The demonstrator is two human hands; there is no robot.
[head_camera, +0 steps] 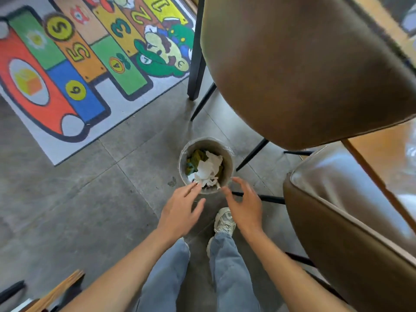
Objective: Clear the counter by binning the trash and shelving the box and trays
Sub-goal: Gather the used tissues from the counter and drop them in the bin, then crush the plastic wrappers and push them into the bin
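Observation:
A small round grey bin [227,154] stands on the floor right in front of my feet. Crumpled white paper [208,168] lies on top inside it, over some green and yellow trash [195,157]. My left hand [181,209] hovers over the bin's near left rim, fingers spread, holding nothing. My right hand [244,204] hovers at the near right rim, fingers also apart and holding nothing. The box and trays are not in view.
Two brown leather chairs [304,75] [351,221] with thin black legs stand to the right, beside a wooden table edge [380,176]. A colourful number rug [74,64] covers the floor at the upper left. Grey tiles surround the bin.

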